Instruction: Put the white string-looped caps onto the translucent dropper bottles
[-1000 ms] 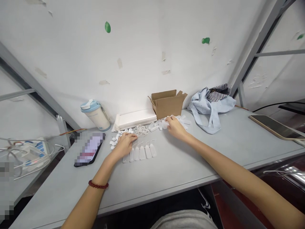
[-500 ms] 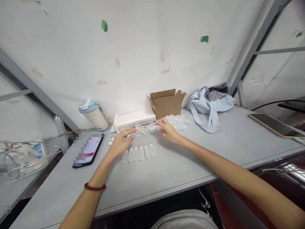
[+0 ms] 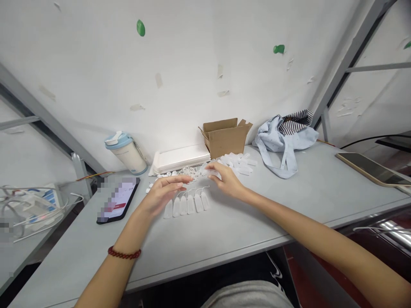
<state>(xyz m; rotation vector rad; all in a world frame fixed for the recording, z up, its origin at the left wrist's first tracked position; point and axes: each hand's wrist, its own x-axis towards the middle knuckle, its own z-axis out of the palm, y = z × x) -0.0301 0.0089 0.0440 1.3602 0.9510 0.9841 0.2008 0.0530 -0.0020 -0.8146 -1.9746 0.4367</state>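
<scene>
My right hand (image 3: 226, 179) pinches a translucent plastic sleeve (image 3: 213, 173), its thumb and fingers at the left edge of a pile of similar sleeves (image 3: 239, 162). To its left, my left hand (image 3: 165, 191) hovers over the desk with fingers stretched out and the thumb apart, seemingly holding nothing. Its fingertips are by a tangle of white cords (image 3: 186, 171), partly hidden behind them. Below the hands lies a row of several translucent sleeves with thin strings (image 3: 190, 205). Small white caps (image 3: 168, 174) lie behind my left hand.
A stack of white flat packs (image 3: 183, 158) and an open cardboard box (image 3: 226, 139) stand against the wall. A tumbler (image 3: 126, 154) and a phone (image 3: 118, 201) are on the left; a light-blue cloth bag (image 3: 282, 145) and another phone (image 3: 369, 169) are on the right.
My right hand has drawn slightly back from the pile with a translucent sleeve between its fingers. The fingers of my left hand have stretched rightward, toward the right hand.
</scene>
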